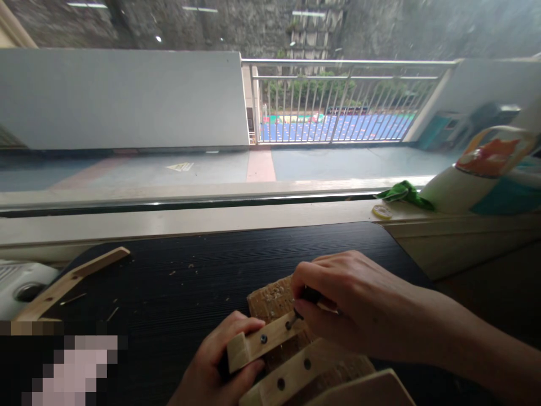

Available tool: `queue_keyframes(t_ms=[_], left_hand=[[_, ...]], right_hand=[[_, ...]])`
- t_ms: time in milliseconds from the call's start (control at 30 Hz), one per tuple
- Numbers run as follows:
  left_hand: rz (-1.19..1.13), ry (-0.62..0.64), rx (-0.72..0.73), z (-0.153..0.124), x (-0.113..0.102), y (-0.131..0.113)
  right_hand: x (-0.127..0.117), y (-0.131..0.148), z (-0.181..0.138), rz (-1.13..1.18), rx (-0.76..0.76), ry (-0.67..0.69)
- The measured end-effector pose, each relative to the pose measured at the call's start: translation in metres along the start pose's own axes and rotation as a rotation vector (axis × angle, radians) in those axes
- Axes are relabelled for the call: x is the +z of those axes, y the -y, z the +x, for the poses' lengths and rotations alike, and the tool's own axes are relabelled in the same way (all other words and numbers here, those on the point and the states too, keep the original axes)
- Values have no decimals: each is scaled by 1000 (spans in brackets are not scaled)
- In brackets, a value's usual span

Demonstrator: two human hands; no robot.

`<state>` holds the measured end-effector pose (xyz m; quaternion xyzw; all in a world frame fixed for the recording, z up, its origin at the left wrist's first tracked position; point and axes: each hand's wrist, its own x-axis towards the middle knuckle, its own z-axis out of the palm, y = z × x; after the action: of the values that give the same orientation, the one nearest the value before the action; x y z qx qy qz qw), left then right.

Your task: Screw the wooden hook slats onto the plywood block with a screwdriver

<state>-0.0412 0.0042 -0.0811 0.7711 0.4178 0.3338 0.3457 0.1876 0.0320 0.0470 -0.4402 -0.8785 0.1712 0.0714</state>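
My left hand (224,352) is closed on the near end of a pale wooden bar (270,337), thumb and fingers on opposite sides. A screw shows in one of the bar's holes. My right hand (342,304) is wrapped around the dark handle of what looks like a screwdriver (310,294); its thin metal shaft meets another hole in the bar. Most of the handle is hidden by the fingers. Beneath the bar lies a rough, chipped wooden block (270,299). A second wooden bar (296,372) with two dark holes is nearer to me.
On the black table (169,293), another angled wooden piece (80,276) lies at the left by a white device (29,282). Wood slivers are scattered about. The windowsill holds a green cloth (403,193), a small round disc (382,211) and a white jug (452,183).
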Motion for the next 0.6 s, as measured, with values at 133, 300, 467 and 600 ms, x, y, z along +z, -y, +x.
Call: queue_keyframes(t_ms=[133,300,467,600], left_hand=[[-6,9,-35,-1,0,-1],[-48,29,-66,-3,1,-1],[-91,60,-138,-2,1,-4],[-110,78,-140,-1,0,-8]], right_hand=[[-5,3,-1,-26,-71,56],[-10,11,-2,-95,-146,134],[-3,15,8,-199,-72,79],[-6,18,17,-309,-65,49]])
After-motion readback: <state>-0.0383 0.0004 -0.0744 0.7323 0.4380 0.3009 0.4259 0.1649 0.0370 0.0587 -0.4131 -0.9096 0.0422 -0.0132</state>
